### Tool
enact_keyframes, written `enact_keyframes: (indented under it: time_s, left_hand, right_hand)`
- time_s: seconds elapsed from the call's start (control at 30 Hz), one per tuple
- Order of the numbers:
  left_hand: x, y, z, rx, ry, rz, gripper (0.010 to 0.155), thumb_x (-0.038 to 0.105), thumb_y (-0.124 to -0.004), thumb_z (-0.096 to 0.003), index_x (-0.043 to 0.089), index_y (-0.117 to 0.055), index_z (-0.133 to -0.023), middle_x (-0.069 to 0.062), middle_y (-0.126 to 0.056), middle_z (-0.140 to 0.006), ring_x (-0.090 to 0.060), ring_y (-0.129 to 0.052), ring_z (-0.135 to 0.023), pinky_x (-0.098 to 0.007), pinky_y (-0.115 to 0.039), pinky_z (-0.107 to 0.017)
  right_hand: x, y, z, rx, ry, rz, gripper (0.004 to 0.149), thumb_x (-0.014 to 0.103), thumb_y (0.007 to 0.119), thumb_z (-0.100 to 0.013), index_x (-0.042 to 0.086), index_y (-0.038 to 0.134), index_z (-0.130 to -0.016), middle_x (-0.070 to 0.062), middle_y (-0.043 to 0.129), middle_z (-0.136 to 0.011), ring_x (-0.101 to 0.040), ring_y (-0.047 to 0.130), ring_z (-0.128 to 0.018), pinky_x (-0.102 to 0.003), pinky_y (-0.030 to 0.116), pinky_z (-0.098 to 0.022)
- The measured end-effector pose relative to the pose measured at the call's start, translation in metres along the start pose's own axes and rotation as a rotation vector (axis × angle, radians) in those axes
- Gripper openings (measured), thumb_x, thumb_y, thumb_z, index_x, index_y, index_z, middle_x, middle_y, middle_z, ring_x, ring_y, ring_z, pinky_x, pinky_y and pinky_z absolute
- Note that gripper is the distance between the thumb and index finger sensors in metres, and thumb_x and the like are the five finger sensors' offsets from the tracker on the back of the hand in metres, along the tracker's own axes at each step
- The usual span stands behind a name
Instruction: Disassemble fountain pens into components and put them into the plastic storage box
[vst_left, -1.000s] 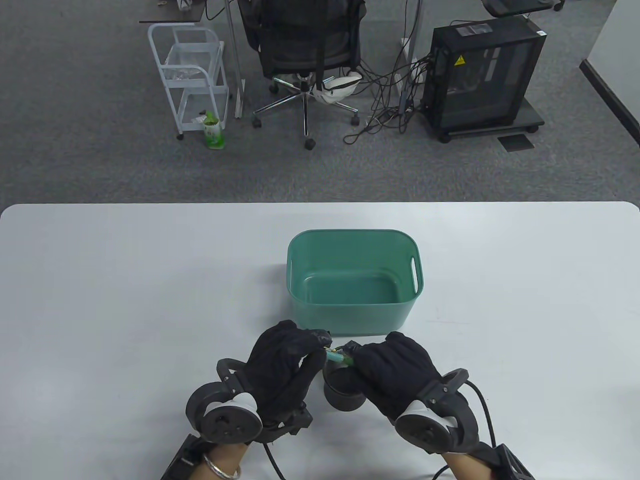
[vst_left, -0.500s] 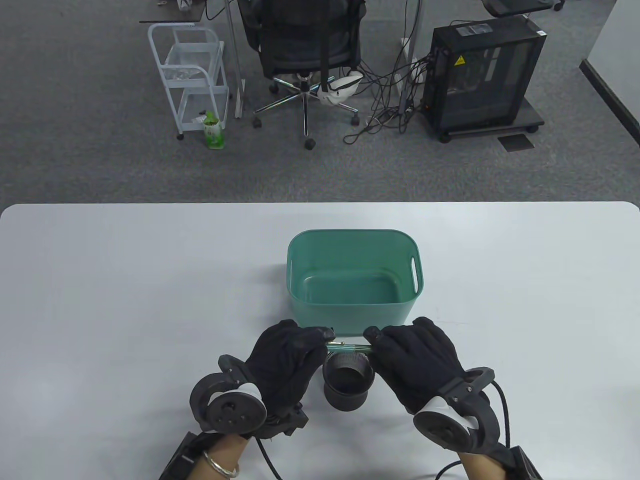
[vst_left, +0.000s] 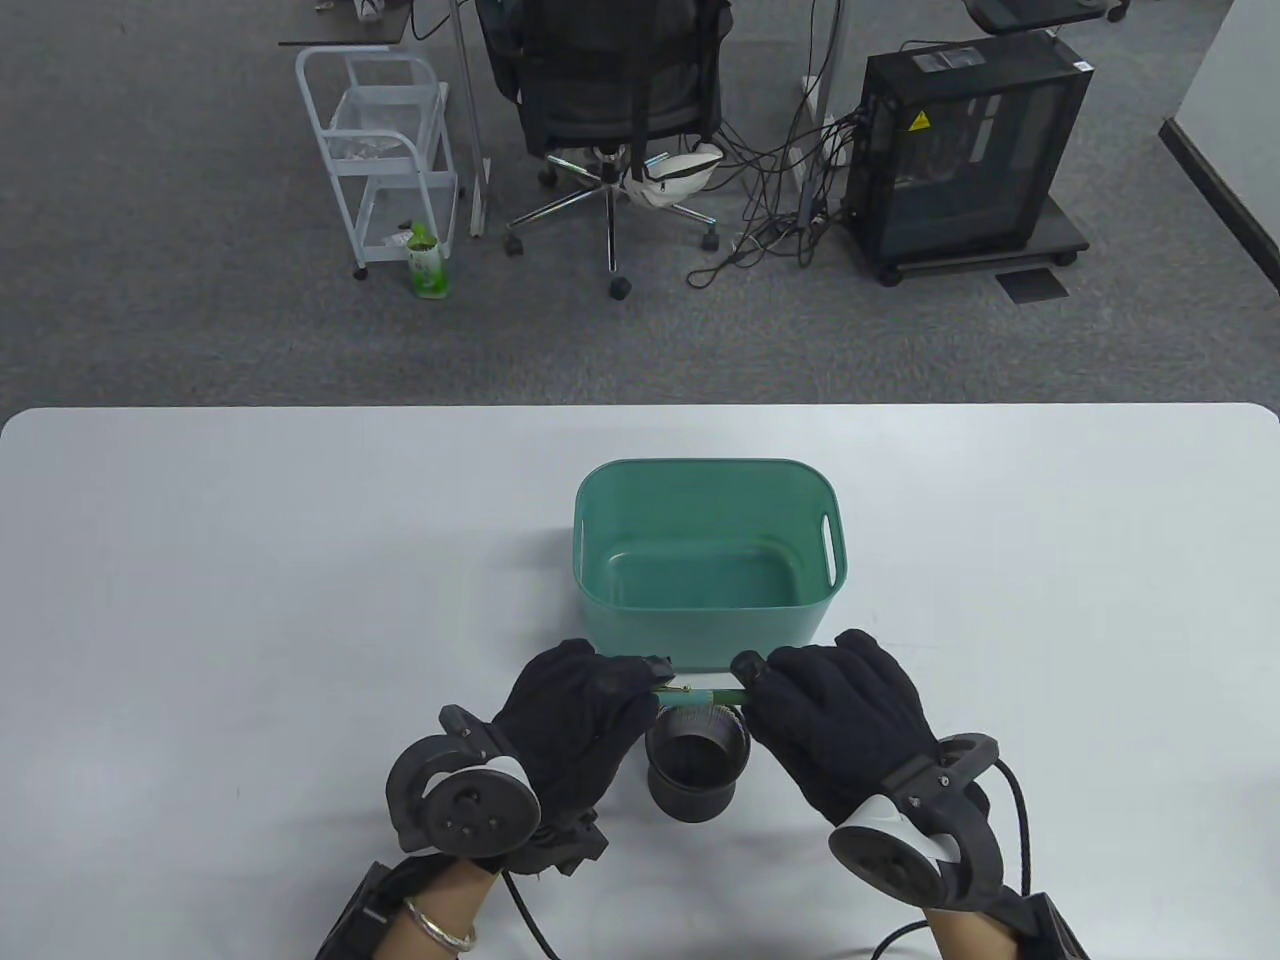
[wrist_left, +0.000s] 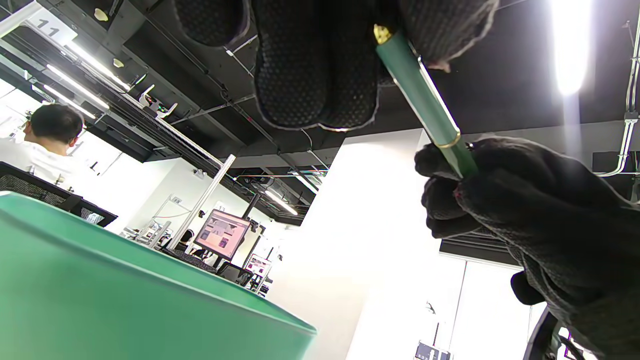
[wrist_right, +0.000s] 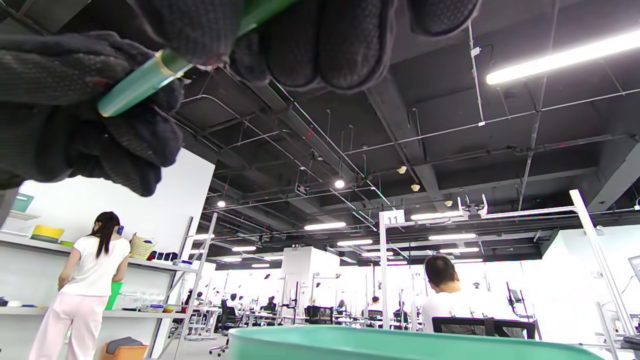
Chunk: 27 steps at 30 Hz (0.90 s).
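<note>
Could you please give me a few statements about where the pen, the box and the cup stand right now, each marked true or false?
1. Both hands hold the green pen, the left hand at one end and the right hand at the other. True.
2. The green storage box already contains pen parts. False: its visible floor is bare.
3. The black cup stands below the pen, between the hands. True.
4. The pen lies flat on the table. False: it is held in the air over the cup.
</note>
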<state>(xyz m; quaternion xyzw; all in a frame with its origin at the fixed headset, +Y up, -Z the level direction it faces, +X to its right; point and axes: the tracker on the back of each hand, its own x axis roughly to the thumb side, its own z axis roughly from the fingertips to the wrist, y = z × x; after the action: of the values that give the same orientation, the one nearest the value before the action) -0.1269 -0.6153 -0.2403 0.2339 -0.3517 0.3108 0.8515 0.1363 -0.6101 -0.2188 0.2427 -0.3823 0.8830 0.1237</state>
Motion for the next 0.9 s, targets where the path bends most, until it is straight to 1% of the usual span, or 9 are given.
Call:
enact_keyframes:
  time_s: [0.13,0.33,0.6,0.67,0.77,0.8,0.9]
  left_hand:
    - [0.001,-0.002,0.0,-0.021,0.0,-0.019,0.053,0.048,-0.069,-0.0672,0.018,-0.069,-0.111,-0.009,-0.092,-0.098,-0.028,-0.092,-0.083,-0.055,-0.06,-0.078]
    - [0.001,-0.005,-0.001,-0.069,-0.006,-0.018,0.056,0.051,-0.069,-0.066,0.017,-0.071,-0.11,-0.009,-0.093,-0.096,-0.028,-0.093,-0.081,-0.056,-0.06,-0.078]
    - [0.001,-0.009,-0.003,-0.135,-0.021,-0.017,0.051,0.049,-0.07,-0.0658,0.015,-0.08,-0.102,-0.006,-0.102,-0.081,-0.023,-0.1,-0.066,-0.052,-0.066,-0.074]
    - [0.001,-0.009,-0.004,-0.157,-0.029,-0.004,0.049,0.048,-0.071,-0.0657,0.013,-0.083,-0.097,-0.004,-0.102,-0.077,-0.021,-0.1,-0.063,-0.051,-0.068,-0.073]
    - [0.002,-0.007,-0.003,-0.139,-0.053,0.005,0.047,0.046,-0.071,-0.0652,0.011,-0.086,-0.092,-0.001,-0.103,-0.07,-0.019,-0.101,-0.058,-0.049,-0.07,-0.071]
    - [0.002,-0.006,-0.003,-0.134,-0.057,0.009,0.046,0.046,-0.072,-0.0651,0.01,-0.087,-0.091,0.0,-0.103,-0.069,-0.019,-0.101,-0.057,-0.049,-0.07,-0.071]
    - [0.002,-0.001,-0.003,-0.132,-0.084,0.037,0.046,0.045,-0.073,-0.0646,0.009,-0.089,-0.089,0.001,-0.103,-0.067,-0.018,-0.101,-0.055,-0.048,-0.07,-0.071]
  right_hand:
    - [0.001,0.0,0.0,0.001,-0.007,-0.004,0.041,0.049,0.076,-0.052,0.037,0.084,-0.09,0.007,0.083,-0.088,-0.012,0.085,-0.079,-0.047,0.061,-0.076]
    - [0.004,0.0,0.001,-0.002,-0.022,-0.012,0.041,0.049,0.075,-0.052,0.038,0.084,-0.09,0.008,0.083,-0.089,-0.012,0.084,-0.08,-0.047,0.061,-0.076]
    - [0.008,0.001,0.002,0.0,-0.054,0.0,0.041,0.049,0.075,-0.052,0.038,0.084,-0.091,0.009,0.082,-0.09,-0.012,0.084,-0.082,-0.047,0.061,-0.076]
    - [0.008,0.001,0.003,-0.001,-0.06,0.008,0.041,0.049,0.075,-0.052,0.038,0.084,-0.09,0.009,0.082,-0.09,-0.012,0.084,-0.082,-0.047,0.061,-0.077]
    - [0.01,0.001,0.003,0.013,-0.069,-0.004,0.041,0.049,0.074,-0.052,0.038,0.084,-0.09,0.009,0.085,-0.087,-0.011,0.086,-0.079,-0.047,0.061,-0.076]
    - [0.01,0.001,0.003,0.017,-0.07,-0.007,0.042,0.049,0.074,-0.052,0.036,0.085,-0.09,0.009,0.085,-0.086,-0.011,0.086,-0.077,-0.047,0.062,-0.076]
    - [0.01,-0.001,0.0,0.062,-0.067,-0.069,0.042,0.048,0.072,-0.052,0.034,0.087,-0.089,0.008,0.088,-0.082,-0.01,0.088,-0.073,-0.046,0.063,-0.075]
